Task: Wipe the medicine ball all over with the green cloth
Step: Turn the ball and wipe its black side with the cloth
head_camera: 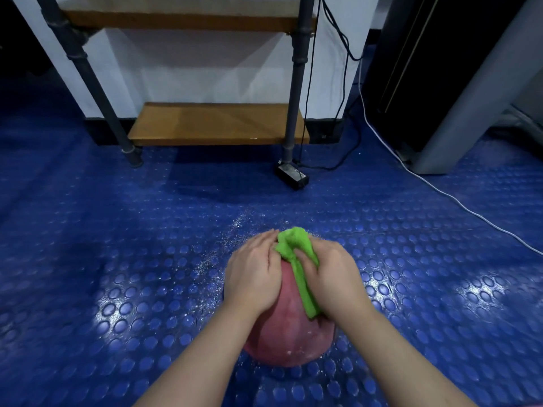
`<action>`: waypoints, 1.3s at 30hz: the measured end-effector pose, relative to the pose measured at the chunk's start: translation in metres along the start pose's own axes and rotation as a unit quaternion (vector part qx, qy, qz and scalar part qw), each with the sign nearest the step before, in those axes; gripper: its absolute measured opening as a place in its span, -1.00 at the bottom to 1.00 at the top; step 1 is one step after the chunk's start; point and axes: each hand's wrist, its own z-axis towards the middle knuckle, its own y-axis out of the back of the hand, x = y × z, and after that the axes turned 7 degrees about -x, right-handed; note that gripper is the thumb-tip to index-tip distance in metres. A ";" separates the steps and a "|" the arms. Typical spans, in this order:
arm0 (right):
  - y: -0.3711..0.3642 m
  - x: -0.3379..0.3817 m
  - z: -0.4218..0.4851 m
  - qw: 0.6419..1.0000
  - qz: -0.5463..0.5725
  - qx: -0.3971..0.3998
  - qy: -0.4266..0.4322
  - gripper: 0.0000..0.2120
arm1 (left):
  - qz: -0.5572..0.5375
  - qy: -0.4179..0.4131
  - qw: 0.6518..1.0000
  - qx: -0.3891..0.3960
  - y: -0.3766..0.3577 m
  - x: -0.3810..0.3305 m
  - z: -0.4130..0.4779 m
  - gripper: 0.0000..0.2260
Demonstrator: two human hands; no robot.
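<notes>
A dull red medicine ball rests on the blue studded floor in the lower middle of the head view. My left hand lies flat on its upper left side, fingers together, steadying it. My right hand presses the bright green cloth against the ball's top and right side. The cloth is bunched at the far end and trails down in a strip under my palm. Much of the ball's top is hidden by both hands.
A wooden shelf on grey pipe legs stands against the white wall ahead. A small black box sits by its right leg, with black cables and a white cable running right. Grey equipment stands at the far right.
</notes>
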 end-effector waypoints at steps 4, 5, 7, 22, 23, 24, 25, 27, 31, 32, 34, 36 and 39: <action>0.003 0.003 0.041 0.989 -0.041 0.080 -0.118 -0.71 | 0.019 -0.017 1.000 -0.011 -0.003 -0.009 -0.006 -0.49; 0.001 0.004 0.046 0.988 -0.042 0.085 -0.125 -0.70 | 0.025 -0.009 1.000 -0.013 -0.003 -0.011 -0.006 -0.48; -0.006 0.005 0.047 0.989 -0.041 0.080 -0.113 -0.69 | 0.027 0.024 0.999 -0.014 -0.001 -0.012 -0.003 -0.54; -0.001 0.008 0.018 0.997 0.028 0.023 -0.070 -0.79 | -0.008 0.032 0.999 -0.025 0.001 -0.004 -0.001 -0.50; -0.002 0.005 0.023 0.996 0.019 0.029 -0.085 -0.77 | -0.005 0.026 0.999 -0.024 0.000 -0.006 -0.002 -0.48; -0.003 0.002 0.029 0.994 0.011 0.030 -0.102 -0.74 | -0.006 0.022 1.000 -0.022 -0.001 -0.007 -0.004 -0.47; -0.004 -0.002 0.034 0.992 0.008 0.028 -0.119 -0.72 | -0.009 0.017 1.000 -0.018 -0.001 -0.007 -0.006 -0.47; -0.006 -0.009 0.043 0.986 0.021 0.026 -0.166 -0.67 | -0.011 0.010 1.000 -0.006 -0.002 -0.005 -0.008 -0.49; -0.005 -0.017 0.052 0.940 0.208 -0.042 -0.267 -0.56 | 0.010 0.043 0.999 0.014 -0.001 -0.005 -0.002 -0.61; -0.007 -0.016 0.048 0.938 0.233 -0.035 -0.256 -0.51 | 0.019 0.051 0.998 0.016 -0.001 -0.006 -0.002 -0.61; -0.010 -0.009 0.033 0.976 0.119 0.036 -0.178 -0.47 | 0.031 0.060 0.997 0.022 0.000 -0.009 -0.002 -0.59; -0.014 -0.008 0.025 0.989 -0.009 0.071 -0.130 -0.49 | 0.032 0.064 0.997 0.027 0.000 -0.011 -0.004 -0.58; -0.013 -0.009 0.037 0.984 0.029 0.083 -0.156 -0.60 | 0.030 0.060 0.997 0.024 0.001 -0.009 -0.007 -0.60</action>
